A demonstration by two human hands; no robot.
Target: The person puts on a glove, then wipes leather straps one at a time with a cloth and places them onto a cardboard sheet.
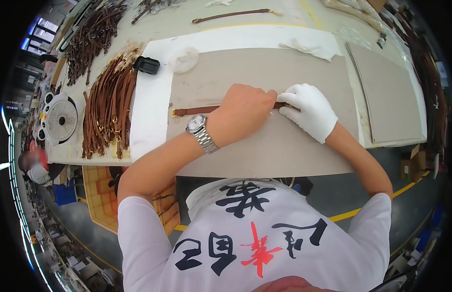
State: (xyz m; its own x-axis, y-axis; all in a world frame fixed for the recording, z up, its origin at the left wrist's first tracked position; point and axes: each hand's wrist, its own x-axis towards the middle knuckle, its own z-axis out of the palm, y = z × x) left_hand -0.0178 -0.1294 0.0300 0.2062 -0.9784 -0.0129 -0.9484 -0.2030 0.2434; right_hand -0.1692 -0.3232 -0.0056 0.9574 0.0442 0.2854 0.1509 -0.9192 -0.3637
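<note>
A narrow brown leather strap point(196, 111) with a brass-coloured buckle at its left end lies across the grey board point(226, 151). My left hand point(243, 112), bare with a metal watch on the wrist, is closed over the strap's right part, thumb and finger pinched. Close beside it, my right hand point(309, 109) in a white glove grips the strap's right end between thumb and fingers. A short dark piece of the strap shows between the two hands. Whatever small part sits under the fingertips is mostly hidden.
Left of the board lie a pile of brown straps point(109, 107), a black tray-like holder point(146, 65) and a white fan point(60, 119). Another strap point(231, 16) lies at the back. A white cloth point(311, 48) and grey sheets point(386, 95) are right; a yellow crate point(100, 194) stands below.
</note>
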